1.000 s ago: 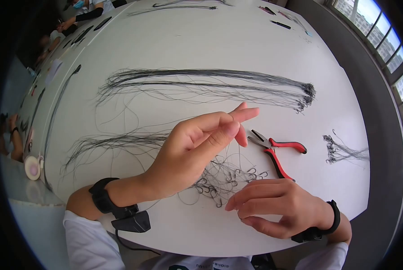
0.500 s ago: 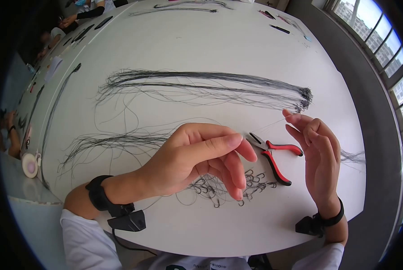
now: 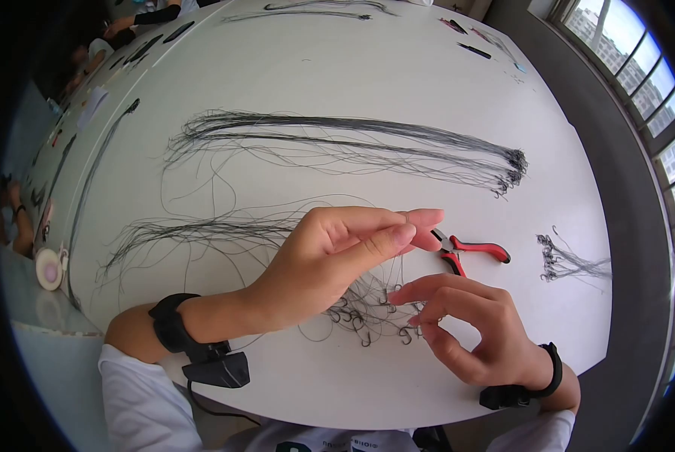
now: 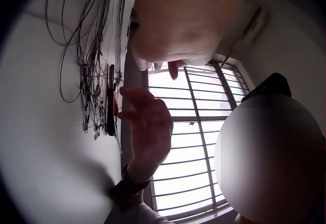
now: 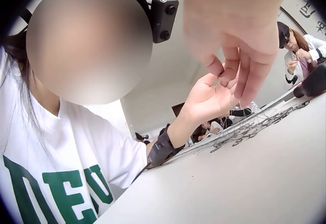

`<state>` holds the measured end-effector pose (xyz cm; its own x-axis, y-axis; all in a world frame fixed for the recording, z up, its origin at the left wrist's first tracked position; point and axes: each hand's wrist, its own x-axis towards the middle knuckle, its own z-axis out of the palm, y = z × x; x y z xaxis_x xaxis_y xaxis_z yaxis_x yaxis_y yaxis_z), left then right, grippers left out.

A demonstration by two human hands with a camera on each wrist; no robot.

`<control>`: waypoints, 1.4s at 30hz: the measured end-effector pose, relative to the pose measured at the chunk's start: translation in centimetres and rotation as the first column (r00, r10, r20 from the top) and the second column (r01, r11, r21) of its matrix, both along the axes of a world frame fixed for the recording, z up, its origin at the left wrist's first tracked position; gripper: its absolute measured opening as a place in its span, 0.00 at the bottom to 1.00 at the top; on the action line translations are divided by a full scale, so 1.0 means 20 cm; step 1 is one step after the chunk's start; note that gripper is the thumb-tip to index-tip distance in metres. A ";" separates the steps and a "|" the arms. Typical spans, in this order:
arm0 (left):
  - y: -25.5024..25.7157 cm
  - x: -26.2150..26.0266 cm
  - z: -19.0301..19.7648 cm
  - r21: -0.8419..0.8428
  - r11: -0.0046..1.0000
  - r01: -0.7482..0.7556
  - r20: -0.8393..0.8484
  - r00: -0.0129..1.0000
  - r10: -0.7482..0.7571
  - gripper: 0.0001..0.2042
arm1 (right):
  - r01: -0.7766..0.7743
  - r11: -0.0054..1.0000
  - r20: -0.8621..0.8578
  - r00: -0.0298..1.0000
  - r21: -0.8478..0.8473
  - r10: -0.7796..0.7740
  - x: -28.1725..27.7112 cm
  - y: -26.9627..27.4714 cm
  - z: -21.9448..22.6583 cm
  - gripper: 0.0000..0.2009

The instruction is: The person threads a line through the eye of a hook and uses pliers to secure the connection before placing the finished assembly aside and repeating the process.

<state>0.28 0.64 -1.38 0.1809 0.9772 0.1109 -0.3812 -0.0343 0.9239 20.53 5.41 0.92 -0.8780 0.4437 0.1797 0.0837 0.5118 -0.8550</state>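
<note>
My left hand (image 3: 330, 267) is raised over the near part of the table in the head view, thumb and forefinger pinching a fine fishing line. Thin strands of it hang below those fingertips. Lower and to the right, my right hand (image 3: 477, 328) has its thumb and fingertips drawn together on the line, the pinched part mostly hidden. Between and beneath the hands lies a tangle of fish hooks (image 3: 360, 320) tied to dark lines. Red-handled pliers (image 3: 480, 248) lie just beyond the right hand, partly covered by fingers.
A long bundle of hooked lines (image 3: 330, 128) stretches across the mid-table. Another bundle of lines (image 3: 179, 233) lies at left, and a small cluster of hooks (image 3: 552, 260) at right. A white round spool (image 3: 49, 269) sits near the left edge. Other people work at the far left.
My right hand swung up and outward to the right with the line stretched from the left hand, then came back down beside the hooks. The left fingers spread, then drew together again.
</note>
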 end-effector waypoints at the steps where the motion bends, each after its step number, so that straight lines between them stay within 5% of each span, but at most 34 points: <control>1: -0.01 0.01 0.00 0.024 1.000 -0.012 -0.110 0.994 0.014 0.12 | -0.027 1.000 -0.029 0.999 -0.001 0.026 -0.01 -0.01 0.01 0.04; 6: -0.04 0.04 0.04 -0.045 0.999 -0.031 -0.273 0.962 0.017 0.12 | -0.114 0.993 -0.131 0.985 0.004 0.114 0.00 0.01 0.01 0.05; 13: -0.01 0.00 0.05 0.011 0.993 -0.120 -0.051 0.991 0.121 0.14 | -0.164 0.985 -0.014 0.986 -0.056 0.164 -0.01 0.00 -0.01 0.04; 19: -0.02 0.02 0.04 0.042 0.998 -0.046 -0.259 0.964 0.056 0.12 | -0.166 0.986 -0.109 0.981 -0.017 0.164 0.00 0.01 0.02 0.04; 21: -0.04 0.03 0.05 -0.091 0.995 0.030 -0.410 0.910 -0.065 0.10 | -0.157 0.987 -0.124 0.981 -0.040 0.152 0.02 0.03 0.03 0.03; 23: -0.04 0.04 0.05 -0.108 0.993 0.050 -0.337 0.938 -0.084 0.10 | -0.019 1.000 -0.307 0.951 0.025 0.026 0.03 0.06 0.05 0.02; 25: -0.04 0.02 0.13 -0.294 0.936 0.194 -0.308 0.908 -0.285 0.11 | 0.193 0.973 -0.395 0.909 0.127 -0.129 0.05 0.08 0.06 0.04; 27: -0.03 0.00 0.13 -0.261 0.944 0.200 -0.268 0.925 -0.270 0.11 | 0.379 0.919 -0.413 0.824 -0.107 -0.388 0.05 0.07 0.07 0.08; 30: -0.02 -0.01 0.11 -0.183 0.963 0.198 -0.134 0.965 -0.223 0.11 | 0.482 0.858 -0.383 0.769 -0.178 -0.511 0.06 0.11 0.06 0.10; 33: -0.01 -0.04 0.11 -0.169 0.964 0.204 -0.016 0.978 -0.210 0.13 | 0.499 0.844 -0.277 0.798 -0.197 -0.536 0.04 0.12 0.04 0.09; 36: 0.00 -0.06 0.11 -0.098 0.953 0.285 0.311 0.919 -0.243 0.14 | 0.459 0.872 -0.165 0.859 -0.169 -0.485 0.05 0.12 0.02 0.07; 40: 0.00 -0.05 0.13 -0.045 0.970 0.239 0.366 0.907 -0.207 0.12 | 0.423 0.897 -0.115 0.892 -0.128 -0.437 0.05 0.12 0.00 0.05; 42: -0.01 -0.05 0.15 -0.022 0.983 0.180 0.256 0.952 -0.169 0.13 | 0.415 0.902 -0.134 0.893 -0.122 -0.429 0.05 0.11 0.00 0.05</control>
<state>-0.64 0.46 1.65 0.3210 0.9379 0.1317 -0.5977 0.0928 0.7963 21.54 7.70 1.00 -0.5693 0.7862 0.2402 0.1393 0.3802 -0.9144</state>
